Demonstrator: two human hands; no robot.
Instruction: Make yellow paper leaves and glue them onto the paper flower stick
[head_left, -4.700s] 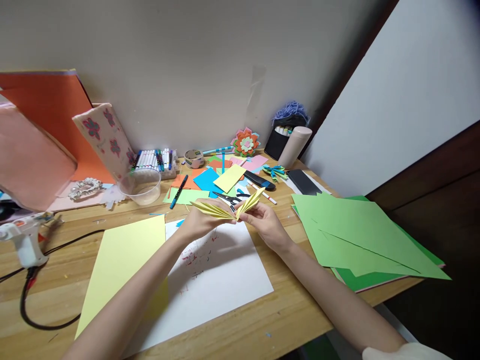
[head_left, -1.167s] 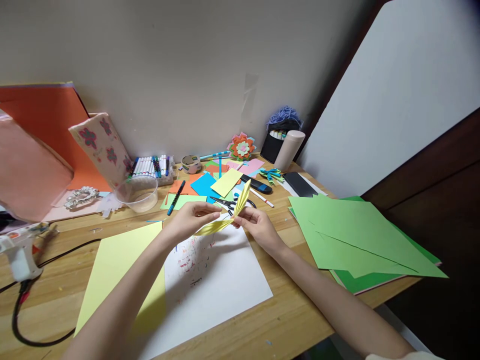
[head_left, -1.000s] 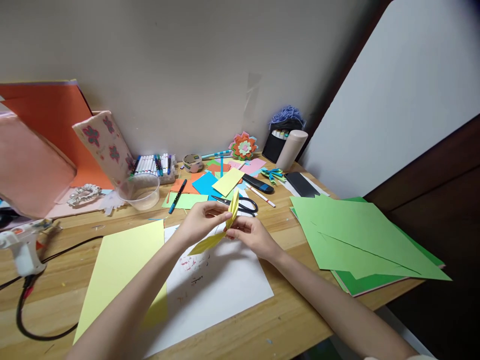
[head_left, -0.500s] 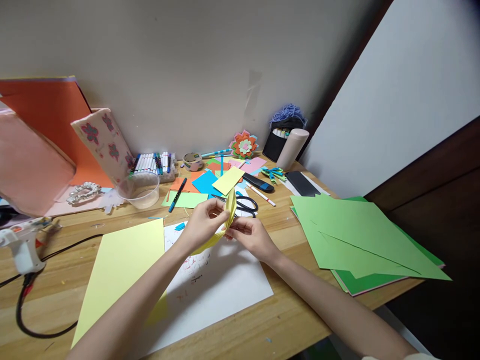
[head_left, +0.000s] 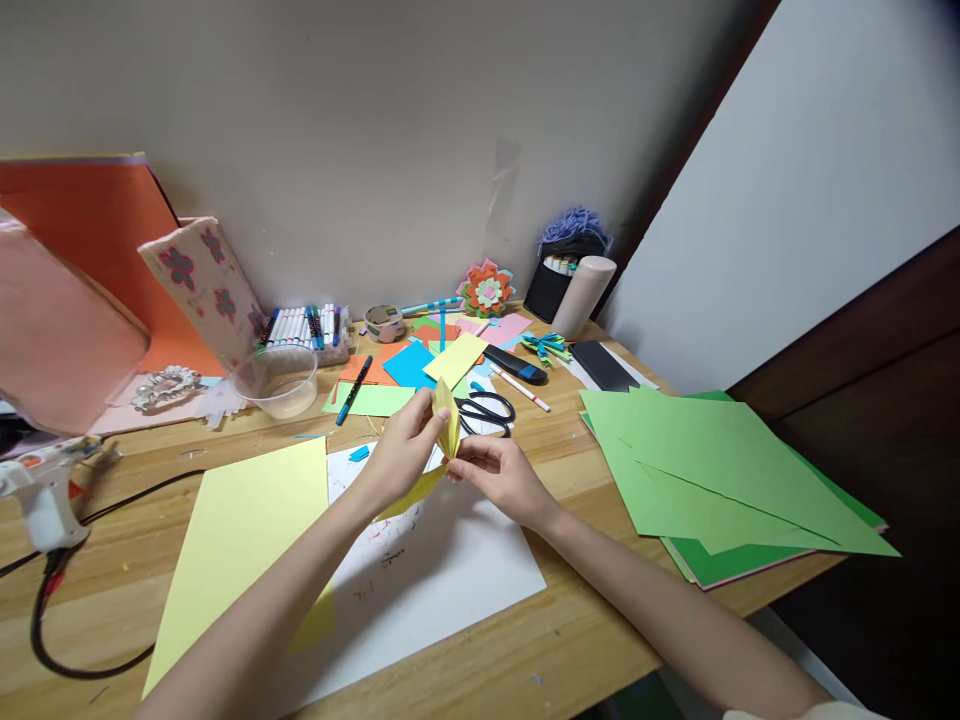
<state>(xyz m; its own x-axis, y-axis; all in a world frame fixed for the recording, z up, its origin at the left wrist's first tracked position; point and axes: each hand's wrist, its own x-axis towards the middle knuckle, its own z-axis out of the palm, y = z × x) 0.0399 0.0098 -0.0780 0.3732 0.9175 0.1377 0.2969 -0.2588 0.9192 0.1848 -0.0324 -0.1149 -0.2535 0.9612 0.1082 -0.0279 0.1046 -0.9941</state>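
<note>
A folded, pleated piece of yellow paper [head_left: 448, 425] is held up over the white sheet [head_left: 450, 570]. My left hand [head_left: 405, 447] is closed on its upper part, thumb along the pleats. The fingertips of my right hand [head_left: 506, 477] pinch it at the lower, gathered end. Another yellow length of the paper hangs below my left hand. Just behind the hands lie black-handled scissors [head_left: 491, 407], partly hidden. A flat yellow sheet [head_left: 247, 530] lies left of the white one, beneath my left forearm.
Green sheets [head_left: 720, 470] are stacked at the right. A white glue gun [head_left: 49, 500] with a black cord stands at the left. Behind are a clear plastic bowl [head_left: 277, 385], a blue pen [head_left: 354, 390], markers [head_left: 304, 328], a paper flower [head_left: 487, 290] and a pale bottle [head_left: 585, 295].
My left fingers have shifted slightly left and up on the yellow paper, and its upper pleats are tilted left and spread wider. My right hand stays almost in place.
</note>
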